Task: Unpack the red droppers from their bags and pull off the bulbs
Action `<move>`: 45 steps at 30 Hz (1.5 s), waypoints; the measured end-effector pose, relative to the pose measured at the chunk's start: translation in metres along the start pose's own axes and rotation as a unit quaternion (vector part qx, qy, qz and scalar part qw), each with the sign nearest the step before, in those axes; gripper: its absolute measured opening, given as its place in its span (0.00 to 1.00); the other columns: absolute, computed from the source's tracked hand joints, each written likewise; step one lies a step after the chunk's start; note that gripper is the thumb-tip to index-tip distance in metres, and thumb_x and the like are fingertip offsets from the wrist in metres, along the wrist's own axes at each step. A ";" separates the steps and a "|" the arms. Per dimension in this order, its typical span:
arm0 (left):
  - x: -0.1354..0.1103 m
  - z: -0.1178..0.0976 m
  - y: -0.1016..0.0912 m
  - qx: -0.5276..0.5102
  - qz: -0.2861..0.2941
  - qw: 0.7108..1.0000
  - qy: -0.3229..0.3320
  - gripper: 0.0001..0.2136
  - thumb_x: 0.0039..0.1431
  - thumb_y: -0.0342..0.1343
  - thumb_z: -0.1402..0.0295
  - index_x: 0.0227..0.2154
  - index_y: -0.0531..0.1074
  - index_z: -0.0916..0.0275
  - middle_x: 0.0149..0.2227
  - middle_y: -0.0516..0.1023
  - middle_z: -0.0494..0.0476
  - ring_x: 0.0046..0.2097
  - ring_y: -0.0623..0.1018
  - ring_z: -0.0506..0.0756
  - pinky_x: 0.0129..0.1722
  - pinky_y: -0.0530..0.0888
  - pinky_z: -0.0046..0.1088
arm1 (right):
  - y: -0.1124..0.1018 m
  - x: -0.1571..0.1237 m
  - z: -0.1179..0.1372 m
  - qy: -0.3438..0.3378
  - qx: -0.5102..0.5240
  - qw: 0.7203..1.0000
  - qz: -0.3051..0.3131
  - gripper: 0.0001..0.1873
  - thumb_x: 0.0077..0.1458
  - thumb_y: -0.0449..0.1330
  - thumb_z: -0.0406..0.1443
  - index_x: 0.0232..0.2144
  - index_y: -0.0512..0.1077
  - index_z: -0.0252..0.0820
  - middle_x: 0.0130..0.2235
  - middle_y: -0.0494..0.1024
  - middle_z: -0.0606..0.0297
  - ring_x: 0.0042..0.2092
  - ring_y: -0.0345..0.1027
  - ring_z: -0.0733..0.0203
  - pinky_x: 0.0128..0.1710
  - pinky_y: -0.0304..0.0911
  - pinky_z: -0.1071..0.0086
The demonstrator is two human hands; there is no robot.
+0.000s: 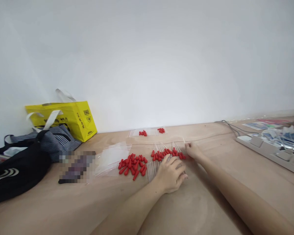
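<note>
My left hand [171, 174] rests palm down over a row of clear glass dropper tubes [151, 171]. Its fingers are loosely bent and somewhat apart, and their undersides are hidden. Just right of it, my right hand [193, 150] pinches a dropper, whose pale thin stem [184, 141] pokes up past the fingertips; red shows faintly under the hand. Between and behind the hands lies a fan of droppers with red bulbs [159, 155], tips pointing toward the wall. Loose red rubber bulbs [132, 164] form a pile left of my left hand.
Clear plastic zip bags [112, 158] lie left of the pile. Another bag with red-bulbed droppers [143, 133] is near the wall. A yellow bag [84, 120], striped bag [61, 140] and black bag [22, 169] stand left. A white power strip [267, 147] with cables is right.
</note>
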State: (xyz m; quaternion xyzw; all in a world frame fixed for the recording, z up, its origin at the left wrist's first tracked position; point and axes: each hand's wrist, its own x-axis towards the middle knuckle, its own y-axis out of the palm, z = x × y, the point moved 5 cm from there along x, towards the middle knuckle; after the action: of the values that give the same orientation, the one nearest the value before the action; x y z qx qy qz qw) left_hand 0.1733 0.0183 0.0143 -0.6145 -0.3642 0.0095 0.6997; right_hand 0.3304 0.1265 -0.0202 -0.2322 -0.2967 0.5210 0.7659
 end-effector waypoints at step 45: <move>-0.087 0.030 -0.054 0.056 -0.101 0.990 -0.077 0.08 0.57 0.49 0.68 0.25 0.70 0.58 0.22 0.74 0.47 0.30 0.68 0.52 0.45 0.54 0.40 | 0.018 -0.161 0.099 -0.558 -0.093 0.821 -0.074 0.09 0.54 0.49 0.29 0.27 0.68 0.41 0.20 0.68 0.71 0.24 0.54 0.68 0.32 0.40 0.66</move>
State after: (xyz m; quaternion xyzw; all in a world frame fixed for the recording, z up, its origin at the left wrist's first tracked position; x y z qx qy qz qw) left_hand 0.0703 -0.0093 0.0176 -0.5320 -0.4760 0.0057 0.7002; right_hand 0.2046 -0.0133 0.0048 0.0509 -0.7369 0.4733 0.4799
